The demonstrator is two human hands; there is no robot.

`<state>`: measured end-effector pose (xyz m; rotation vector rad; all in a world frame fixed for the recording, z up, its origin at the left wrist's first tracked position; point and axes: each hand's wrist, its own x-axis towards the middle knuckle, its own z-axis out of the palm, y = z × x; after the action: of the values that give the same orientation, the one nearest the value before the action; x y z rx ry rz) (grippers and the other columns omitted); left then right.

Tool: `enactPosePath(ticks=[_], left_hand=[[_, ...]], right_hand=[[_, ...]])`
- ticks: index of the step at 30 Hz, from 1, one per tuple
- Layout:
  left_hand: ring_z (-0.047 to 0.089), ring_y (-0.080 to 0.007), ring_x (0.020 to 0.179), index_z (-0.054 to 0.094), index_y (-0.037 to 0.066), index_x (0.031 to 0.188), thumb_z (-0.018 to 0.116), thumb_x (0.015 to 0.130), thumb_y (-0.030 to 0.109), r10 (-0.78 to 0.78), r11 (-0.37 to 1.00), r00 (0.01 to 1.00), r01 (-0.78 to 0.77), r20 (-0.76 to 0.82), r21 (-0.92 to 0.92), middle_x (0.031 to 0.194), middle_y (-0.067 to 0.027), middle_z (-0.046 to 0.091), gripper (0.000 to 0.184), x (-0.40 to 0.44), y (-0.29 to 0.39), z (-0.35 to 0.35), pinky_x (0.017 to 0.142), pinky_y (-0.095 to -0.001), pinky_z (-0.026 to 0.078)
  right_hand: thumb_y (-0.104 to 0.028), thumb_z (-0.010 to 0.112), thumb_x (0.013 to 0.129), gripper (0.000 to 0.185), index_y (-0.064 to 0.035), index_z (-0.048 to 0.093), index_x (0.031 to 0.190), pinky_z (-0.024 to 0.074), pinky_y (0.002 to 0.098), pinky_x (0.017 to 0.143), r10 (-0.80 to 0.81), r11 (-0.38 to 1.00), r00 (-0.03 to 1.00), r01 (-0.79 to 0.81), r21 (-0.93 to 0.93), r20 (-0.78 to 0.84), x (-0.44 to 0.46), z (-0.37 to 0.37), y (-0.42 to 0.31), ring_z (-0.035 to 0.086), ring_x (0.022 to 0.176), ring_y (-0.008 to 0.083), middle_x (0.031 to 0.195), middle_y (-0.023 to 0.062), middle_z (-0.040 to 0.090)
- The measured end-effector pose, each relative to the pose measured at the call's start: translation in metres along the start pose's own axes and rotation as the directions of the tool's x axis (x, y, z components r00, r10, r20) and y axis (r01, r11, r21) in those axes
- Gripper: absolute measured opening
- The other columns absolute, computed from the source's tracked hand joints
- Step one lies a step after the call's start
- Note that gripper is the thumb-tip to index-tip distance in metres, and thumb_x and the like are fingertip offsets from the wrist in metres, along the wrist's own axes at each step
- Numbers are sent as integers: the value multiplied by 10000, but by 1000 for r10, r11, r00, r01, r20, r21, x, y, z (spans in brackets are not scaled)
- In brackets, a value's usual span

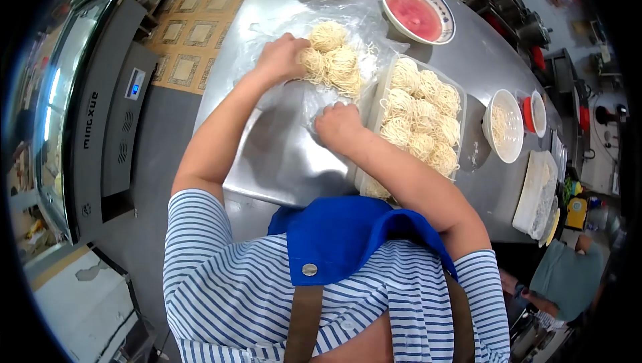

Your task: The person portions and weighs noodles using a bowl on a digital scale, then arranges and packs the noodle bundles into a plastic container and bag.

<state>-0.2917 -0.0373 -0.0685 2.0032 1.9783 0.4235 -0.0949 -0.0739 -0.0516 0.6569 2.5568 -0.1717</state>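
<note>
Noodle bundles lie clustered on crumpled clear plastic near the left edge of our steel table, as we see from the head view. Our left hand is half curled, its fingers touching the cluster's left side; we cannot tell how firmly it grips. Our right hand is loosely closed on the plastic, just nearer us than the bundles, and we cannot tell whether it pinches anything. Just right of it stands a translucent container packed with more bundles, partly hidden under our right forearm. Beyond its far end we see a patterned bowl of red liquid, and toward the table's right edge, a white bowl holding some noodles.
</note>
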Motion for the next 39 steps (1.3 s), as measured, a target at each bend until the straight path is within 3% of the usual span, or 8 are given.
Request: enactPosePath(ticks=[7, 12, 17, 20, 24, 31, 33, 39], left_hand=[[599, -134, 833, 617, 21, 1113, 719, 673, 93, -57, 795, 995, 91, 76, -599, 915, -52, 643, 458, 34, 13, -48, 778, -265, 479], [632, -244, 858, 635, 75, 1121, 754, 626, 207, 27, 707, 999, -51, -46, -705, 959, -123, 670, 526, 80, 41, -27, 790, -330, 492], [584, -266, 1043, 616, 134, 1176, 742, 712, 281, 212, 976, 977, -212, 1, -38, 1137, -129, 616, 502, 99, 48, 31, 900, -380, 453], [539, -294, 1129, 607, 133, 1190, 753, 710, 351, 105, 955, 958, -171, -266, -242, 1210, -140, 580, 547, 97, 40, 24, 954, -398, 423], [545, -293, 1110, 591, 122, 1201, 706, 762, 353, -243, 944, 955, 274, -173, 186, 1195, -144, 588, 510, 84, -3, -19, 936, -423, 412], [576, -290, 1002, 562, 99, 1215, 637, 787, 173, -236, 959, 971, 226, -39, -173, 1084, -122, 614, 440, 38, -40, -30, 884, -380, 433], [583, -298, 919, 617, 106, 1076, 593, 769, 105, 163, 986, 784, -103, -599, 134, 972, -108, 616, 308, 14, -22, -27, 793, -401, 481], [587, -324, 849, 610, 61, 927, 618, 739, 131, 8, 999, 991, -4, -135, 31, 877, -146, 587, 201, -51, 9, 44, 745, -407, 492]], right_hand=[[-134, 574, 775, 183, -64, 705, 882, 491, 503, 626, 29, 998, 998, -26, 63, -58, -13, 8, 6, 631, 886, 288, 942, 118, 658], [-129, 577, 764, 180, -67, 706, 874, 486, 485, 614, 13, 999, 995, -8, 53, -102, -17, 11, 5, 619, 884, 280, 922, 114, 655], [-119, 568, 766, 176, -56, 702, 860, 468, 453, 597, -3, 1000, 995, 4, 12, -100, -21, 7, 4, 607, 866, 264, 875, 99, 647], [-100, 563, 745, 151, -56, 691, 814, 473, 424, 606, -52, 999, 983, 53, 3, -175, -28, -2, 13, 616, 828, 250, 843, 101, 647], [-89, 557, 729, 114, -65, 666, 749, 483, 390, 615, -23, 994, 934, 58, 88, -356, -23, -13, 31, 627, 772, 246, 822, 112, 647], [-81, 533, 731, 110, -43, 629, 768, 502, 416, 650, 137, 971, 833, -5, 240, -536, -20, -43, 47, 635, 743, 295, 771, 119, 629], [-101, 551, 727, 117, -50, 634, 791, 507, 411, 663, 195, 953, 803, -19, 304, -563, -18, -43, 51, 635, 748, 304, 771, 127, 622], [-101, 569, 720, 113, -58, 652, 783, 516, 406, 660, 11, 984, 953, 43, 172, -303, -32, -31, 36, 641, 750, 293, 765, 116, 635]])
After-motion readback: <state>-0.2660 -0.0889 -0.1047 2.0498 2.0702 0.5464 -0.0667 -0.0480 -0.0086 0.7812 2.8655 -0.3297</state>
